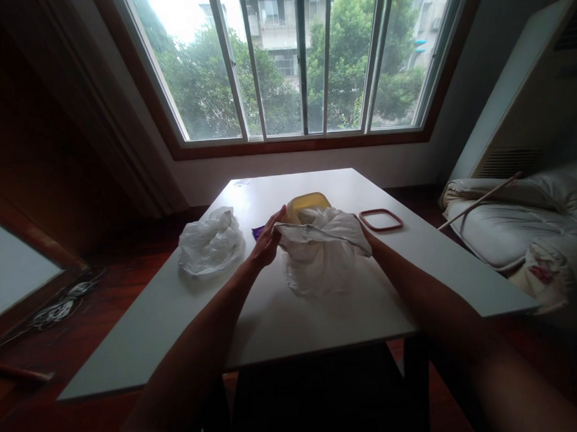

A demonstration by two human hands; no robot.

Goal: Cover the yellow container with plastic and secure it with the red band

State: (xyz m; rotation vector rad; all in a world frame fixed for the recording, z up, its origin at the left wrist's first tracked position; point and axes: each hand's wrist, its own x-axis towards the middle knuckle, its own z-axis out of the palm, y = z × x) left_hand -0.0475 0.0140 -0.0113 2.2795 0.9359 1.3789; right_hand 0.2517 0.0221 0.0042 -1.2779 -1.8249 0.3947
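I'd call this a home; sliding window (pixel 302 60) at top centre, reddish floor (pixel 129 269) at left. I see padded bedding (pixel 492 231) at right.

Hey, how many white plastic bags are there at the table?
2. One lies crumpled on the table's left side; the other is spread between the left hand and right hand. Another could be hidden behind it.

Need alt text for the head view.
A thin white bag stretches between a person's left hand and mostly hidden right hand, partly hiding a yellow container on a white table. A crumpled bag lies left, a reddish square rim right; a window beyond.
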